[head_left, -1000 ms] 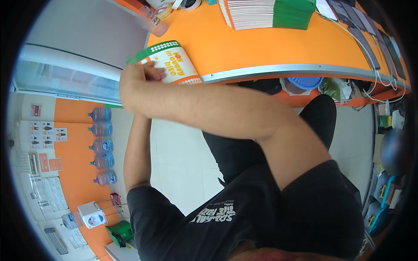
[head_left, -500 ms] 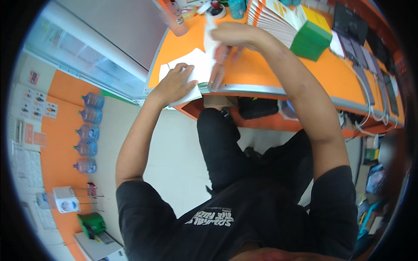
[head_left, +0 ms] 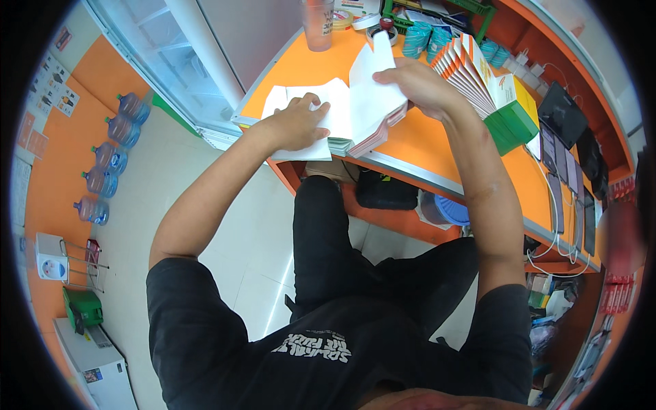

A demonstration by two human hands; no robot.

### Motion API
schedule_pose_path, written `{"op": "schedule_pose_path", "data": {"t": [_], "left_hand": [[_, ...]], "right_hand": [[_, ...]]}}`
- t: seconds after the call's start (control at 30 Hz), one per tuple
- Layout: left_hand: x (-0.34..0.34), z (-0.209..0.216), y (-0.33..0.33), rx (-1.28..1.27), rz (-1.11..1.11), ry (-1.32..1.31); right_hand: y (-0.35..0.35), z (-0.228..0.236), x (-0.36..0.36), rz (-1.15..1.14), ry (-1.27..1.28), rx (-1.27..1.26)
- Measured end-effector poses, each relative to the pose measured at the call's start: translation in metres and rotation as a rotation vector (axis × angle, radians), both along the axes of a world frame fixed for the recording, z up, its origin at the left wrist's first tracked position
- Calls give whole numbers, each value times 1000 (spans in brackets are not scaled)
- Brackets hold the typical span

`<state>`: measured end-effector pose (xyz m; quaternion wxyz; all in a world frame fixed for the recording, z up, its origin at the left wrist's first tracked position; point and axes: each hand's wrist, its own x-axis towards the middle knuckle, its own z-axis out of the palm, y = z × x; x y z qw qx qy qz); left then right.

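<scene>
An opened thick paper pad (head_left: 337,123) lies at the near left edge of the orange desk, its layered edges showing pale green and pink. My left hand (head_left: 301,124) rests on the white sheets of its left side, fingers spread and bent. On the right side, my right hand (head_left: 422,87) grips the upper right part of a lifted bundle of white sheets (head_left: 372,89), thumb on top. One narrow sheet stands up beyond the thumb. Under the bundle, pink-edged layers (head_left: 379,135) fan out at the desk edge. My right fingers beneath the paper are hidden.
Beyond the pad stand a clear plastic cup (head_left: 318,27), a tape roll (head_left: 342,19) and teal rolls (head_left: 417,39). Fanned orange-white booklets (head_left: 465,75) lean by a green-yellow box (head_left: 512,116). Several phones (head_left: 557,157) with white cables lie right. Below sits a blue-lidded bin (head_left: 447,208).
My right hand, blurred before, has moved right and nearer with the lifted sheets, which now slant over the pad's right side. My left hand stays on the left sheets. The whole view has turned.
</scene>
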<state>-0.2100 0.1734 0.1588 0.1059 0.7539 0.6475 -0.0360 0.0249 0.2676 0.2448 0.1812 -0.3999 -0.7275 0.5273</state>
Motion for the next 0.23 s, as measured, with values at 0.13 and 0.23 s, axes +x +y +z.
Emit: {"op": "schedule_pose_path", "data": {"t": [0.13, 0.23], "left_hand": [[2, -3, 11, -55, 0, 6], [-11, -9, 27, -10, -180, -328]], "right_hand": [[4, 13, -42, 347, -284, 319], [-17, 31, -115, 578, -763, 784]]}}
